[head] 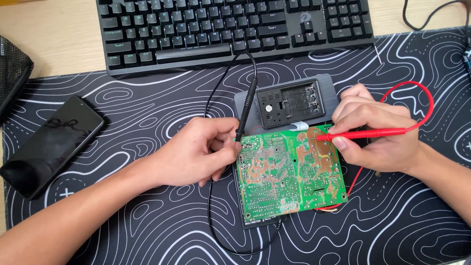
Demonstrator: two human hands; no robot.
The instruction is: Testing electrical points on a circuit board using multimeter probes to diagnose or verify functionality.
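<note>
A green circuit board (289,172) lies solder side up on a dark grey multimeter (294,103), whose screen end shows beyond the board. My left hand (201,149) grips a black test probe (247,105), its tip touching the board's upper left corner. My right hand (375,132) pinches a red test probe (365,133), its tip resting on the board's upper middle. The black lead (211,206) loops down under the board, and the red lead (426,103) arcs right behind my right hand.
A black keyboard (235,29) spans the back of the wooden desk. A black phone (51,145) lies screen up at the left on the black mat (147,235) with white wavy lines. A black mesh holder (12,73) sits at the left edge.
</note>
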